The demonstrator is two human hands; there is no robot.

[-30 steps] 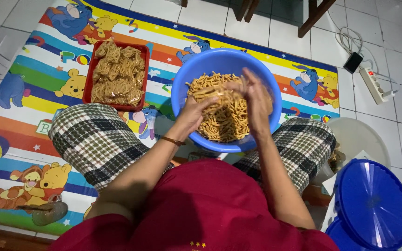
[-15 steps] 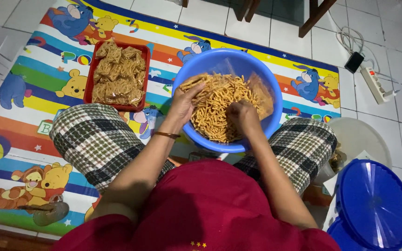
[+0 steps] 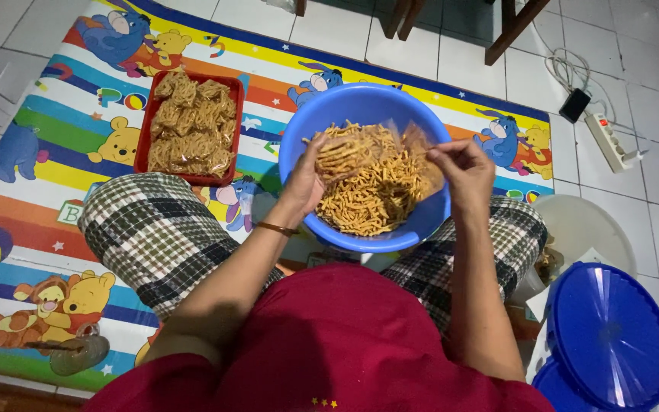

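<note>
Two hands over blue bowl [image 3: 299, 145], frame centre: left hand [image 3: 308, 179] closed on clear bag [image 3: 390, 152] of fried sticks [image 3: 368, 202], right hand [image 3: 463, 168] pinching its mouth. Likely spill onto mat [image 3: 55, 114] if bag tilts or slips; crushing sticks under tight grip.
</note>
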